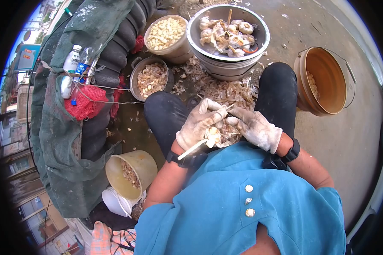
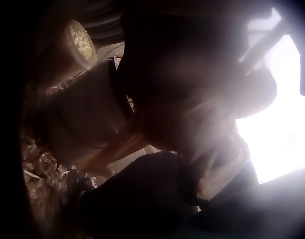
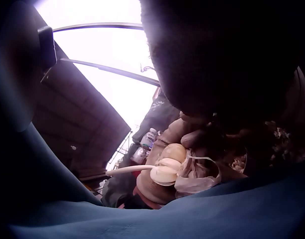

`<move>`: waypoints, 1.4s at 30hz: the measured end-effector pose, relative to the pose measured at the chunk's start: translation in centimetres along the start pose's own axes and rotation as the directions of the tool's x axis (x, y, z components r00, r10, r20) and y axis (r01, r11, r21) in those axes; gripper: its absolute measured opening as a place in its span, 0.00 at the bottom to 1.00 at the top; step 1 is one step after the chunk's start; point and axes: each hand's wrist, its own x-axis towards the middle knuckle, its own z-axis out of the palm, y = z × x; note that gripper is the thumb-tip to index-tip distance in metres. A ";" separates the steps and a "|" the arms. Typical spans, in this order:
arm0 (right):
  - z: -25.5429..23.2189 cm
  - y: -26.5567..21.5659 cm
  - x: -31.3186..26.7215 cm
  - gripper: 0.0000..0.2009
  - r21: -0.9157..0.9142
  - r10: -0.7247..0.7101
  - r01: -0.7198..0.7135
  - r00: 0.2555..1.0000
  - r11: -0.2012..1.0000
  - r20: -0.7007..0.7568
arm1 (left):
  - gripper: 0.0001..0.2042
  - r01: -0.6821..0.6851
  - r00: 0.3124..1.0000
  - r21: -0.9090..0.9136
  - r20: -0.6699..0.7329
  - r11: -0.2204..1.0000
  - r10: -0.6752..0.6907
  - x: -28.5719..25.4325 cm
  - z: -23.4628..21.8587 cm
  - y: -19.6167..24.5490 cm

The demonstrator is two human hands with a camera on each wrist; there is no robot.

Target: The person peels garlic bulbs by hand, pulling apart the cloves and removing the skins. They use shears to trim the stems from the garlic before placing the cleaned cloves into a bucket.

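My left hand (image 1: 202, 121), in a pale work glove, holds a partly peeled garlic bulb (image 1: 212, 137) above my lap. White cloves (image 3: 165, 173) show on the bulb, and a long pale stem (image 1: 191, 150) sticks out toward the left wrist. Papery garlic skin (image 3: 194, 181) hangs loose beside the cloves. My right hand (image 1: 257, 128), also gloved, is bent in from the other side, thumb and forefinger pinching at the skin. A thin pale stick (image 1: 230, 106) shows between the two hands. The left wrist view is mostly dark.
Ahead stands a bucket topped by a grey basin (image 1: 228, 32) of garlic bulbs. Peeled cloves fill a bucket (image 1: 168, 53) beside it, above a smaller pot (image 1: 132, 78). An orange-brown bucket (image 1: 327, 80) stands right, a tipped yellowish bucket (image 1: 144, 170) left. Garlic peelings (image 1: 212, 83) litter the ground.
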 end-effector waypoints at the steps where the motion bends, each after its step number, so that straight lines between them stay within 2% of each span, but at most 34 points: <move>1: 0.1 0.1 0.0 0.16 0.051 -0.003 0.004 1.000 0.999 -0.011 | 0.08 0.000 1.000 0.000 0.000 1.000 0.000 -0.1 0.2 0.1; 2: -0.1 0.0 0.1 0.16 0.052 -0.003 0.003 1.000 0.999 -0.011 | 0.08 0.011 1.000 0.003 -0.019 1.000 -0.011 -0.3 0.5 0.3; 4: -0.5 -0.4 0.1 0.17 0.201 0.053 -0.065 0.996 0.977 0.067 | 0.08 0.026 0.999 0.007 -0.037 1.000 -0.026 -0.4 0.7 0.3; 7: -0.7 0.1 0.3 0.18 0.156 0.004 -0.015 0.997 0.988 0.075 | 0.07 0.006 1.000 0.032 -0.015 0.999 -0.006 -0.1 0.3 0.0; 11: -0.3 1.2 0.5 0.17 0.201 -0.036 0.020 0.996 0.979 0.077 | 0.06 0.061 0.997 -0.111 0.056 0.992 -0.055 -0.2 0.0 -0.1; 13: -0.5 0.7 0.6 0.17 0.285 0.036 -0.073 0.990 0.956 0.133 | 0.07 0.077 0.995 -0.153 0.081 0.985 -0.065 -0.4 -0.2 0.0; 14: -0.1 1.2 0.6 0.17 0.286 0.036 -0.073 0.990 0.956 0.133 | 0.07 0.073 0.993 -0.162 0.104 0.984 -0.057 -0.5 -0.5 0.0; 16: 0.6 2.0 0.6 0.18 0.235 -0.103 0.100 0.995 0.967 0.001 | 0.07 0.072 0.990 -0.171 0.133 0.983 -0.049 -0.4 -0.4 -0.3; 17: 0.5 2.2 0.5 0.18 0.232 -0.104 0.101 0.995 0.968 0.000 | 0.09 0.054 0.992 -0.221 0.123 0.974 -0.027 -0.4 -0.3 -0.5; 19: -0.3 0.5 0.5 0.20 0.366 -0.032 0.001 0.996 0.931 0.078 | 0.11 0.037 0.994 -0.267 0.110 0.963 -0.007 -0.5 -0.6 -0.6; 20: -0.7 -0.2 0.5 0.20 0.368 -0.032 0.001 0.996 0.930 0.079 | 0.11 0.055 0.993 -0.254 0.117 0.966 -0.026 -0.5 -0.8 -0.6; 22: -1.4 -1.3 0.4 0.20 0.361 0.121 -0.196 0.968 0.912 0.221 | 0.11 0.071 0.992 -0.242 0.123 0.968 -0.042 -0.4 -1.2 -0.9; 24: -0.8 0.2 0.3 0.20 0.381 0.084 -0.154 0.977 0.912 0.195 | 0.13 0.084 0.983 -0.388 0.185 0.918 -0.012 -0.3 -1.6 -1.3; 25: -0.4 0.9 0.3 0.20 0.400 0.048 -0.111 0.985 0.910 0.165 | 0.13 0.083 0.983 -0.388 0.185 0.918 -0.011 -0.3 -1.5 -1.3; 28: 0.2 1.4 0.6 0.20 0.486 0.077 -0.150 0.983 0.861 0.166 | 0.16 0.060 0.989 -0.334 0.148 0.941 -0.011 -0.3 -1.4 -1.6; 29: 0.0 1.2 0.6 0.20 0.487 0.076 -0.149 0.983 0.861 0.167 | 0.18 0.017 0.989 -0.307 0.142 0.952 0.028 -0.1 -1.6 -1.9; 31: -1.0 -0.3 0.5 0.19 0.466 0.185 -0.268 0.959 0.843 0.216 | 0.20 -0.028 0.988 -0.279 0.138 0.960 0.069 0.1 -1.7 -1.7; 32: -0.6 0.3 0.5 0.19 0.465 0.185 -0.268 0.959 0.844 0.217 | 0.22 0.006 0.986 -0.285 0.161 0.959 0.042 0.1 -1.8 -1.3; 34: 0.2 1.5 0.8 0.19 0.414 0.065 -0.078 0.997 0.907 0.046 | 0.23 0.037 0.983 -0.290 0.184 0.956 0.017 0.0 -1.7 -1.2; 37: -0.1 1.3 0.8 0.18 0.400 0.047 -0.070 0.997 0.914 0.067 | 0.24 0.001 0.987 -0.204 0.160 0.979 0.032 0.0 -1.3 -1.5; 39: 0.0 1.3 0.9 0.17 0.359 0.075 -0.102 0.993 0.928 0.088 | 0.19 -0.076 0.991 0.020 0.114 0.997 0.073 0.1 -1.2 -1.6; 40: -0.1 1.3 0.9 0.18 0.318 0.106 -0.135 0.989 0.938 0.107 | 0.19 -0.226 0.972 0.194 0.117 0.955 0.206 0.0 -0.5 -1.0; 41: -0.2 1.0 0.9 0.18 0.317 0.104 -0.133 0.989 0.939 0.105 | 0.19 -0.228 0.971 0.195 0.118 0.954 0.208 0.1 -0.6 -1.0; 42: -0.3 0.5 0.7 0.18 0.289 0.082 -0.114 0.989 0.950 0.119 | 0.19 -0.170 0.983 0.091 0.079 0.981 0.163 0.3 -0.7 -1.0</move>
